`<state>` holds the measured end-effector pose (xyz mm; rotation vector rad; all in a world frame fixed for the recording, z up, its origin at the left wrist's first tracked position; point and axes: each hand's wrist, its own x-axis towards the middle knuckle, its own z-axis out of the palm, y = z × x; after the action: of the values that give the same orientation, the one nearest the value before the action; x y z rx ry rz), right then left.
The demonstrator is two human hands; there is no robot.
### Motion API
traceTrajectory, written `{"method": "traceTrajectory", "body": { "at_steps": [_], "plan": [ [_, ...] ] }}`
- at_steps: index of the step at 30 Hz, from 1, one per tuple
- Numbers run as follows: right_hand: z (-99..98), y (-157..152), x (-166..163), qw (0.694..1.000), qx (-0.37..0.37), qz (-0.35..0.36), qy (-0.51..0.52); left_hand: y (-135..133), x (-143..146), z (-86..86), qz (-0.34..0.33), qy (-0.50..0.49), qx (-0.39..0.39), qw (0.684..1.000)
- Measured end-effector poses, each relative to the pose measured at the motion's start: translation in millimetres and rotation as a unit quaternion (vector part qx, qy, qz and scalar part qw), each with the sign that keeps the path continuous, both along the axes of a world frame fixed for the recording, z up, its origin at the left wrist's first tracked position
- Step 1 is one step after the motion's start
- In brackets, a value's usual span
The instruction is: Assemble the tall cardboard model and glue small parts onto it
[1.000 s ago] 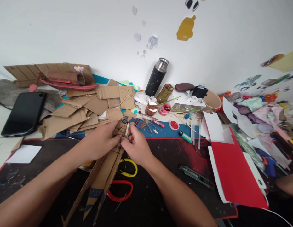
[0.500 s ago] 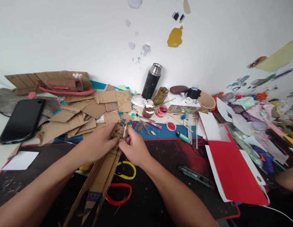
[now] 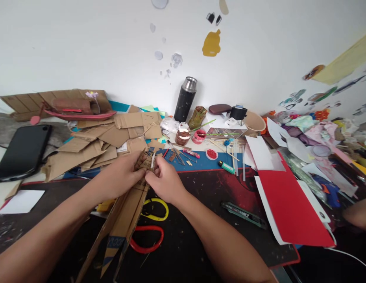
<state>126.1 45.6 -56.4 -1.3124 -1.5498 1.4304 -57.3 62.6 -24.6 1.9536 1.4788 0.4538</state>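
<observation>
Cardboard hull [image 3: 124,224], over scissors [image 3: 155,210] on worktop [image 3: 206,236]. Our left hand [image 3: 118,181]: fingers clamped on its far tip. Our right hand [image 3: 165,184]: fingers pinching a pale strip [image 3: 152,161] there. Fitting stage, we judge; steady grip needed.

Brown cardboard strip [image 3: 124,220] — scissors [image 3: 150,224], yellow and red handles — red folder [image 3: 289,208].

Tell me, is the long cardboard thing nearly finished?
Done: the long cardboard shape is cut and folded. In hand: the left hand and right hand pinch its far tip, where small bits sit. Left: it looks unpainted; cardboard scraps and a red pot lie nearby.
</observation>
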Motion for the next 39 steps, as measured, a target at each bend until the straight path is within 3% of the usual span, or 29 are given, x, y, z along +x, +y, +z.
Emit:
{"method": "traceTrajectory", "body": {
  "at_steps": [29, 39],
  "plan": [
    [-3.7, 3.4, 1.2, 0.999, 0.028, 0.002, -0.033, 6.9, -3.1, -2.3, -0.004, -0.002, -0.024, 1.000],
    [-3.0, 3.0, 1.3, 0.999, 0.031, -0.002, -0.036, 3.1, 0.6, 4.6, -0.005, -0.002, -0.043, 0.999]
  ]
}}
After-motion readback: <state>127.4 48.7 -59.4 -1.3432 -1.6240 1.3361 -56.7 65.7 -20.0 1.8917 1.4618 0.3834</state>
